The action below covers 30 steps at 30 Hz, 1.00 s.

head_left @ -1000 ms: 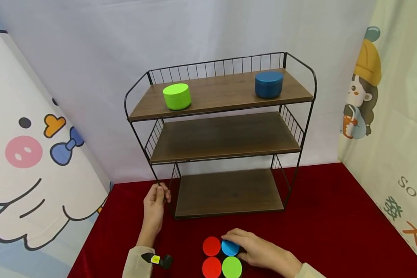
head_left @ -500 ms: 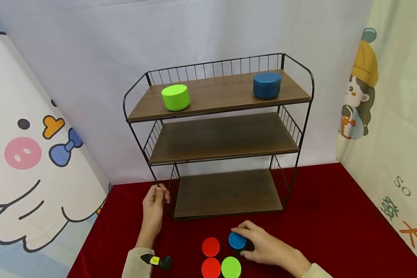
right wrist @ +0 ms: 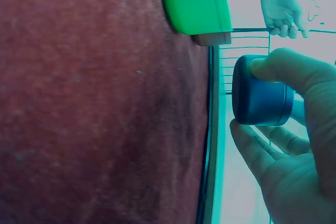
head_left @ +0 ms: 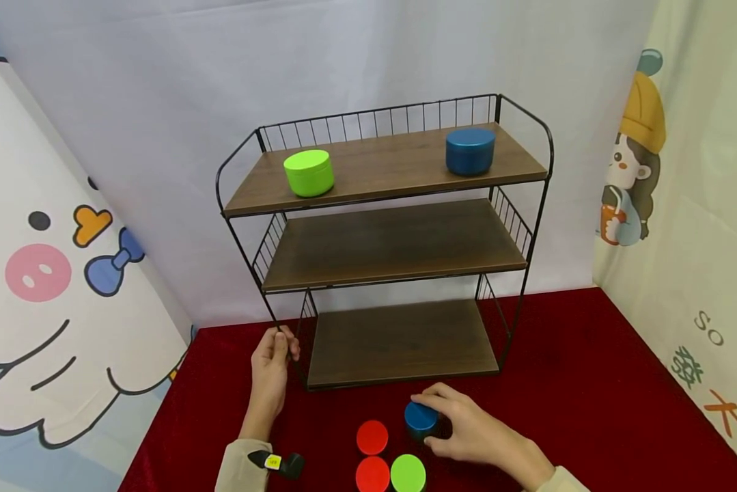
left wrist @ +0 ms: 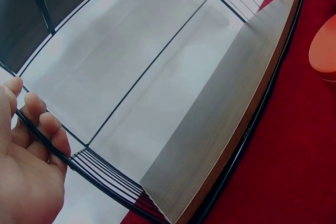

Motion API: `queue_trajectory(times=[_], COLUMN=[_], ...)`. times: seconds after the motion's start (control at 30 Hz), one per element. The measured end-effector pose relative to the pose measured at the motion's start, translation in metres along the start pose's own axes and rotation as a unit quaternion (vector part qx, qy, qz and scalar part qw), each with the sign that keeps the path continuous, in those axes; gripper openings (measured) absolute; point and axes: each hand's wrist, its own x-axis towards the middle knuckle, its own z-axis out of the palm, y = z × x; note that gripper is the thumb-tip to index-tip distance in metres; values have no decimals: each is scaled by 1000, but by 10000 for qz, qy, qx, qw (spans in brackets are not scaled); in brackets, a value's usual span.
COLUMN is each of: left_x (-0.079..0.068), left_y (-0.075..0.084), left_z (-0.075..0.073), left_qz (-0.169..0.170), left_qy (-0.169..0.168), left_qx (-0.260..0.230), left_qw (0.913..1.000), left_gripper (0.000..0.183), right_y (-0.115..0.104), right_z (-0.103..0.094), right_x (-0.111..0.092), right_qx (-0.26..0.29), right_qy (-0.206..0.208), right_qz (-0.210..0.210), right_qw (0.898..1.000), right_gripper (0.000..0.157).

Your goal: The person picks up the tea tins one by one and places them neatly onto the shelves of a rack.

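Observation:
My right hand [head_left: 469, 430] holds a round blue tin [head_left: 421, 419] between thumb and fingers. In the right wrist view the tin [right wrist: 262, 93] hangs clear of the red cloth. With curled fingers, my left hand [head_left: 271, 362] grips the lower left front post of a black wire rack with brown shelves [head_left: 393, 242]. The left wrist view shows that hand [left wrist: 34, 166] around the thin black bar. Two red tins [head_left: 372, 437] and a green-lidded tin [head_left: 408, 473] stand close together on the cloth, left of and below the blue tin.
A bright green tin [head_left: 309, 173] stands on the rack's top shelf at the left, and a dark blue tin [head_left: 470, 152] at the right. Red cloth [head_left: 577, 383] covers the table. Printed curtains [head_left: 669, 273] hang at both sides, with a pale one behind.
My right hand has taken the blue tin away from the group, to the right and up off the cloth. The left hand stays on the post.

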Motion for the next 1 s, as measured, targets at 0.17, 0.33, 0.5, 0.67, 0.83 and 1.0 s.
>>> queue_trajectory(times=[0.17, 0.33, 0.5, 0.67, 0.83, 1.0], left_x=[0, -1, -1, -1, 0, 0], left_y=[0, -1, -2, -2, -2, -1], left_z=[0, -1, -1, 0, -1, 0], left_qz=[12, -5, 10, 34, -2, 20], left_qy=[-15, 7, 30, 20, 36, 5], left_qx=[5, 6, -9, -26, 8, -2], left_qw=[10000, 10000, 10000, 10000, 10000, 10000], left_gripper=[35, 35, 35, 36, 36, 36], right_y=[-6, -11, -16, -22, -28, -34], right_z=[-8, -14, -18, -25, -36, -48], right_x=[2, 4, 6, 10, 15, 19], right_qx=[14, 25, -129, -292, -388, -526], right_qy=[23, 140, 380, 617, 816, 1014], right_qz=[118, 31, -251, -590, -832, -952], right_qw=[9999, 9999, 9989, 9959, 9924, 9889], right_gripper=[56, 55, 57, 60, 61, 62])
